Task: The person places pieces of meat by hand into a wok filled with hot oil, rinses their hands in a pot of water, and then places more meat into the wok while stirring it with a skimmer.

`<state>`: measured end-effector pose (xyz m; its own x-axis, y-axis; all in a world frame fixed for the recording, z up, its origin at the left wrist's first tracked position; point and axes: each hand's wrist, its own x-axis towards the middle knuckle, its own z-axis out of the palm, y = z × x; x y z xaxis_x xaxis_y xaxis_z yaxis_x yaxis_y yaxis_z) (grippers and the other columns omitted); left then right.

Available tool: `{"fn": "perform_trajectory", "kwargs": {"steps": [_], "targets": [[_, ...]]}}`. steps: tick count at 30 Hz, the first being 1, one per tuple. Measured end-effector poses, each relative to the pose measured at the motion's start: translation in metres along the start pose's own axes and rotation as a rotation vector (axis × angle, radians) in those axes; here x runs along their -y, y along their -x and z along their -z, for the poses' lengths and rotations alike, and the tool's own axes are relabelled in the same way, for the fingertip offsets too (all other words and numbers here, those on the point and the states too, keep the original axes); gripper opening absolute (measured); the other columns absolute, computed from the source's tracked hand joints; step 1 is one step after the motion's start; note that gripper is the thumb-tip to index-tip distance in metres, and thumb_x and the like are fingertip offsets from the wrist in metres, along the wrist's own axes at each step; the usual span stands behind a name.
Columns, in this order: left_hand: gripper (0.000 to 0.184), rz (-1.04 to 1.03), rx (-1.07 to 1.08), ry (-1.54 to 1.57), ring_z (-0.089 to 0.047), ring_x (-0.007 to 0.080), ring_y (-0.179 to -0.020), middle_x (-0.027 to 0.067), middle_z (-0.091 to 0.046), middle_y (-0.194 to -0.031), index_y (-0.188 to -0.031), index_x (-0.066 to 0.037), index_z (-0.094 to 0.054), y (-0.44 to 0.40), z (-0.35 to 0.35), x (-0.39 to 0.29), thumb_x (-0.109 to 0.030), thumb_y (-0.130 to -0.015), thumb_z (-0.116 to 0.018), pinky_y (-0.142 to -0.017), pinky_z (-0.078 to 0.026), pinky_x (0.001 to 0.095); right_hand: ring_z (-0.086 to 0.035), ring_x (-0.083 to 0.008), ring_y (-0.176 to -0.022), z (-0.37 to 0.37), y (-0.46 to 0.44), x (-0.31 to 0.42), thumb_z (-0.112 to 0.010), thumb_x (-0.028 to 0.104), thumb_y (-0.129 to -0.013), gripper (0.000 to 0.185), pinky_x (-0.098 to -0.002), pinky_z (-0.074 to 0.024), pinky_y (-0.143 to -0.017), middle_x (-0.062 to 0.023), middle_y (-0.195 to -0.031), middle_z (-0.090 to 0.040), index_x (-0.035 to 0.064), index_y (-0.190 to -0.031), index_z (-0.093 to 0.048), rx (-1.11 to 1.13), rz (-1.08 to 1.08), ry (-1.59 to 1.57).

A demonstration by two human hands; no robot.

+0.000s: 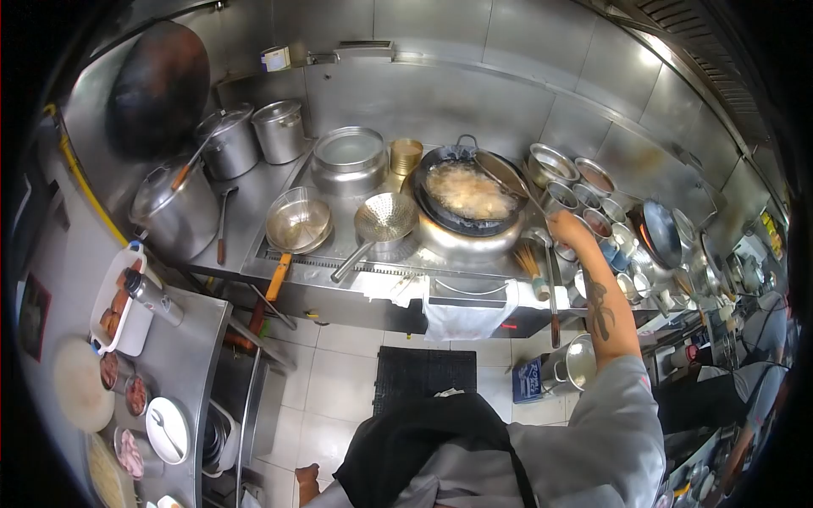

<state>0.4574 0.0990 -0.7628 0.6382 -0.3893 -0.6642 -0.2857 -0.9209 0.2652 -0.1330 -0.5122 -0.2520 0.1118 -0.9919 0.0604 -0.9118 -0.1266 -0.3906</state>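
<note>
My right hand [566, 229] is closed around the handle of a long-handled skimmer [501, 174]. Its wide round head is tilted over the right side of a black wok [432, 206]. Pale food pieces [470, 190] bubble in foamy oil inside the wok. Low by my body, my left hand [307, 476] hangs over the floor with its fingers curled, apart from any utensil, and nothing shows in it. Left of the wok rest a perforated metal strainer [385, 217] and a wire-mesh strainer [298, 222] with a wooden handle.
A bamboo brush [532, 269] and a ladle [555, 292] lie right of the wok, near several seasoning bowls [584, 196]. Steel pots [347, 159] stand at the back left. The left counter [203, 339] holds meat containers and a white bowl [168, 430]. Another person [766, 339] is at far right.
</note>
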Motion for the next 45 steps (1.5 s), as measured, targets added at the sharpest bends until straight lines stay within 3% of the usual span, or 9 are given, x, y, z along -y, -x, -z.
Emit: {"fn": "perform_trajectory", "kwargs": {"steps": [6,9,16,22,28,30,36,41,45], "targets": [[0.067,0.041,-0.001,0.102,-0.059,0.0324,-0.101,0.0234,-0.06,-0.106,-0.113,0.008,-0.042,0.006,-0.01,0.004,-0.024,-0.063,-0.073,-0.088,-0.047,0.0373,-0.063,-0.0418,-0.077,0.007,0.018,0.018,-0.05,0.012,-0.078,0.022,-0.0441,-0.0507,-0.072,-0.0279,-0.077,-0.063,-0.0041,-0.08,-0.065,0.177,-0.251,-0.027],[0.081,0.173,-0.04,0.247,-0.057,0.0349,-0.107,0.0271,-0.058,-0.111,-0.119,0.013,-0.037,0.012,-0.014,-0.002,-0.024,-0.058,-0.076,-0.093,-0.047,0.0356,-0.059,-0.0313,-0.05,-0.015,0.007,-0.008,-0.05,0.012,-0.08,0.02,-0.0423,-0.049,-0.051,-0.0223,-0.061,-0.058,-0.0049,-0.078,-0.06,-0.039,0.127,0.083],[0.084,0.088,0.057,-0.003,-0.055,0.0396,-0.111,0.0303,-0.056,-0.116,-0.12,0.013,-0.041,0.012,-0.003,0.003,-0.029,-0.056,-0.077,-0.095,-0.046,0.0362,-0.061,-0.0416,-0.084,-0.076,-0.019,-0.044,-0.052,0.013,-0.084,0.022,-0.0491,-0.0482,-0.076,-0.028,-0.088,-0.062,-0.0028,-0.098,-0.058,-0.242,0.254,0.247],[0.086,0.374,-0.307,0.196,-0.054,0.0427,-0.109,0.0313,-0.055,-0.115,-0.121,0.008,-0.04,0.089,0.015,-0.002,-0.028,-0.053,-0.079,-0.096,-0.046,0.0387,-0.06,-0.0416,-0.087,-0.123,-0.056,-0.074,-0.053,0.012,-0.085,0.024,-0.0489,-0.0491,-0.077,-0.0248,-0.089,-0.062,0.0007,-0.106,-0.055,-0.215,0.188,0.26],[0.048,0.203,-0.331,-0.073,-0.061,0.0338,-0.098,0.0215,-0.064,-0.103,-0.1,-0.001,-0.058,0.136,0.015,0.024,-0.028,-0.063,-0.071,-0.087,-0.048,0.0415,-0.064,-0.0401,-0.079,-0.146,-0.08,-0.096,-0.044,0.011,-0.088,0.022,-0.0477,-0.0526,-0.07,-0.0237,-0.085,-0.063,0.0002,-0.099,-0.06,-0.258,0.251,0.277],[0.033,0.172,-0.076,-0.093,-0.065,0.0321,-0.086,0.019,-0.068,-0.094,-0.096,-0.008,-0.066,0.134,0.03,0.043,-0.029,-0.07,-0.065,-0.076,-0.051,0.0423,-0.065,-0.0392,-0.079,-0.15,-0.086,-0.104,-0.045,0.011,-0.087,0.022,-0.0472,-0.0529,-0.069,-0.0233,-0.084,-0.064,0.0004,-0.1,-0.06,-0.237,0.224,0.309],[0.056,0.297,-0.211,0.092,-0.062,0.0326,-0.088,0.0215,-0.063,-0.097,-0.108,0.0,-0.053,0.148,0.019,0.008,-0.027,-0.063,-0.072,-0.074,-0.051,0.0421,-0.062,-0.0379,-0.093,-0.151,-0.088,-0.14,-0.056,0.011,-0.08,0.029,-0.0457,-0.0502,-0.08,-0.0236,-0.095,-0.063,0.001,-0.108,-0.057,-0.172,0.198,0.164],[0.078,0.293,-0.264,0.238,-0.06,0.0331,-0.089,0.0236,-0.06,-0.1,-0.117,0.007,-0.041,0.138,0.009,-0.017,-0.025,-0.057,-0.078,-0.073,-0.051,0.0419,-0.053,-0.0436,-0.108,-0.121,-0.07,-0.15,-0.068,0.02,-0.074,0.068,-0.0429,-0.0443,-0.093,-0.0276,-0.116,-0.055,-0.0023,-0.132,-0.042,-0.026,0.178,-0.052],[0.084,0.087,-0.066,0.245,-0.058,0.0304,-0.087,0.023,-0.058,-0.099,-0.124,0.01,-0.039,0.112,0.022,-0.083,-0.027,-0.06,-0.079,-0.069,-0.049,0.0412,-0.057,-0.0395,-0.099,-0.087,0.0,-0.146,-0.068,0.019,-0.077,0.057,-0.0438,-0.0457,-0.087,-0.0231,-0.107,-0.059,-0.0009,-0.126,-0.048,-0.469,0.23,-0.114]]}}
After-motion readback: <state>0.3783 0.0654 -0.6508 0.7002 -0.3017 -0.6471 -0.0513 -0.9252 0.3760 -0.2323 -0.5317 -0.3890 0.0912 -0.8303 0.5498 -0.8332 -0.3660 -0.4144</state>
